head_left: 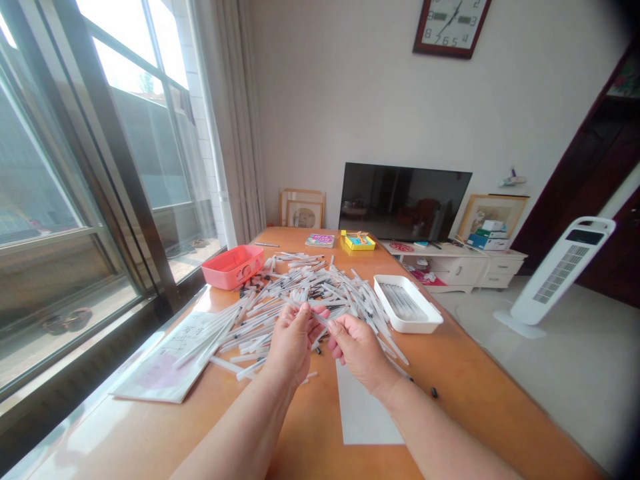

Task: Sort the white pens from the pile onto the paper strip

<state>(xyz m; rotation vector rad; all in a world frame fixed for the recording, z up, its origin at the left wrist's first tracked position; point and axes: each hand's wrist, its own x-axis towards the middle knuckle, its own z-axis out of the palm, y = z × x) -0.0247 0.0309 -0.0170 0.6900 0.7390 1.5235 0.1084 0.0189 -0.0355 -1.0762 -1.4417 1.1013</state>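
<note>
Your left hand (294, 337) and right hand (359, 348) pinch a translucent pen tube (320, 319), fingers closed; a white tray (417, 327) sits right, a pink basket (231, 275) left.

Slim, pale see-through pen part (321, 319), pretty much a skinny tube, was stretched between the fingers of the left hand (295, 337) and the right hand (357, 347), sitting a bit slanted above the worktop (460, 400). Its ends were kinda hidden by the grip. The other pen parts (300, 277) lay in a messy heap just beyond, mostly clear or frosty tubes with black bits mixed in
</note>
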